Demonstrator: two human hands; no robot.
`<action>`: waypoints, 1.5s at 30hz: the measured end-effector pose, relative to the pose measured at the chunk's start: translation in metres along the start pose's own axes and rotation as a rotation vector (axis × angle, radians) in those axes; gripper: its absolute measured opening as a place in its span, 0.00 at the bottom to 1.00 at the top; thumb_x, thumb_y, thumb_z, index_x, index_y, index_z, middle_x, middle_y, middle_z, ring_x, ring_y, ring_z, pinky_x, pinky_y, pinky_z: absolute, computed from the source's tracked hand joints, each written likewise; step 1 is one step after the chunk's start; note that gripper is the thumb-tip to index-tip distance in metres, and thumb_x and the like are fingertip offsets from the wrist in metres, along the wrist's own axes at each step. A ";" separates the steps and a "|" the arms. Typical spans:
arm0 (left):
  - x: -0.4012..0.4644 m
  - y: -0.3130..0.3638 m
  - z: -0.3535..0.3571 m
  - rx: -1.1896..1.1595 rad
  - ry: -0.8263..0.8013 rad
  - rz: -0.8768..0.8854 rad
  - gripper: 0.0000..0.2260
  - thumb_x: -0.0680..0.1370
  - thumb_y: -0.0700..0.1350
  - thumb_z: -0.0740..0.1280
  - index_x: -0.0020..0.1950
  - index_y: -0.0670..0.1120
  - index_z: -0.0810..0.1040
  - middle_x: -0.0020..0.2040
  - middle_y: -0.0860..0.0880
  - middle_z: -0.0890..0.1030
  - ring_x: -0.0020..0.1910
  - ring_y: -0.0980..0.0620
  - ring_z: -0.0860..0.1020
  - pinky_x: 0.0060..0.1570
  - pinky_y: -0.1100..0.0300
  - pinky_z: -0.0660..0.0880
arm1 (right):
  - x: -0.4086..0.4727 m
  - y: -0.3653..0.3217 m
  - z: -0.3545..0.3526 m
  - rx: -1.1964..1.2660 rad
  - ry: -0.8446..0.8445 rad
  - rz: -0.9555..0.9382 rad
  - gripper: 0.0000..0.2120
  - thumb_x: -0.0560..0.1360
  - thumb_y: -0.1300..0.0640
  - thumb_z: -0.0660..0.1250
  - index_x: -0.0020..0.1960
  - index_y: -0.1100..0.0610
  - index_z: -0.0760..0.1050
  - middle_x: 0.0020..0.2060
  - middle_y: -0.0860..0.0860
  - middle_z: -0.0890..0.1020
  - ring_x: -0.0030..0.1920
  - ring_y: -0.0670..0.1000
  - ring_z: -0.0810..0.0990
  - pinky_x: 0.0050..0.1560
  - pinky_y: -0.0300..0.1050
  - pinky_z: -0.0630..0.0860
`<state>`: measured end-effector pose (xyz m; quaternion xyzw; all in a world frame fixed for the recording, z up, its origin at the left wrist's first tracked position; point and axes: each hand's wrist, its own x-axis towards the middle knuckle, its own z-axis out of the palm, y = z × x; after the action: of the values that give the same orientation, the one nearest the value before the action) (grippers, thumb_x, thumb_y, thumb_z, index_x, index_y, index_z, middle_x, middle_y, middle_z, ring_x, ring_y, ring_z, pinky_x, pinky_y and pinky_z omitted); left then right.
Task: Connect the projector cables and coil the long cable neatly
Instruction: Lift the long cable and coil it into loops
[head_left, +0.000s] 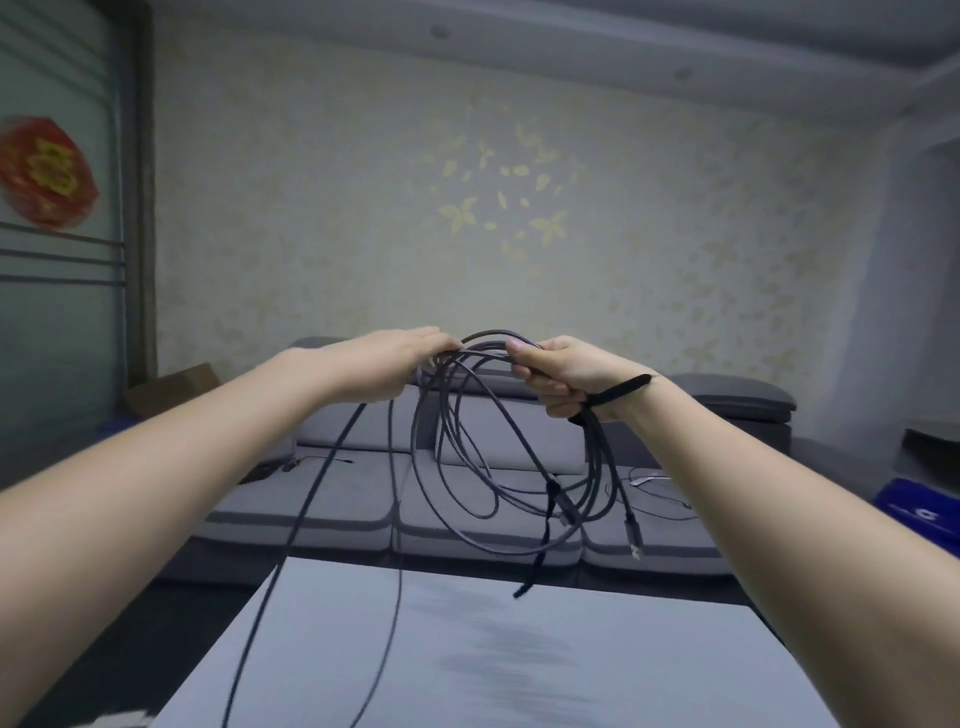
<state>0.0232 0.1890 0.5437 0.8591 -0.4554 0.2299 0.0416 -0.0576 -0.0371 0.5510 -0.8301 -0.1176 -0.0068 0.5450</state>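
A long dark cable (470, 457) hangs in several loose loops between my raised hands, above the white table (467, 649). My right hand (563, 376) grips the bundled top of the loops, with a black strap (621, 392) sticking out by the wrist. My left hand (395, 364) pinches the cable just to the left of that. Two strands (322, 483) run from my left hand down over the table and out of the frame. A plug end (634, 538) dangles at the right, and a second black strap (540, 551) hangs from the loops. No projector is in view.
A grey sofa (353, 499) stands behind the table against a patterned wall, with thin cables (660, 483) lying on its seat. A cardboard box (171, 387) sits at the left, a blue bag (919, 512) at the right.
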 end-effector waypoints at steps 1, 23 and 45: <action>-0.001 -0.003 0.002 -0.045 0.038 -0.011 0.31 0.71 0.24 0.55 0.70 0.46 0.67 0.71 0.49 0.67 0.63 0.48 0.74 0.59 0.61 0.68 | -0.002 0.000 -0.003 -0.014 0.000 0.006 0.18 0.80 0.45 0.56 0.36 0.54 0.65 0.18 0.46 0.61 0.16 0.43 0.54 0.18 0.31 0.53; -0.018 -0.026 0.039 -0.786 -0.161 -0.433 0.14 0.82 0.44 0.57 0.45 0.41 0.79 0.24 0.50 0.69 0.20 0.52 0.64 0.23 0.61 0.68 | -0.013 0.020 -0.031 -0.210 0.182 0.105 0.19 0.80 0.45 0.57 0.36 0.55 0.65 0.18 0.45 0.62 0.17 0.44 0.56 0.18 0.32 0.54; -0.029 -0.041 0.057 -0.076 -0.262 -0.689 0.11 0.76 0.48 0.67 0.43 0.41 0.82 0.36 0.46 0.84 0.37 0.47 0.83 0.40 0.57 0.80 | -0.003 0.006 -0.020 -0.725 0.619 0.027 0.20 0.81 0.47 0.56 0.39 0.61 0.68 0.26 0.53 0.69 0.25 0.53 0.67 0.28 0.42 0.64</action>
<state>0.0623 0.2193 0.4863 0.9820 -0.1490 0.0733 0.0900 -0.0570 -0.0576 0.5535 -0.9271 0.0712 -0.2874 0.2298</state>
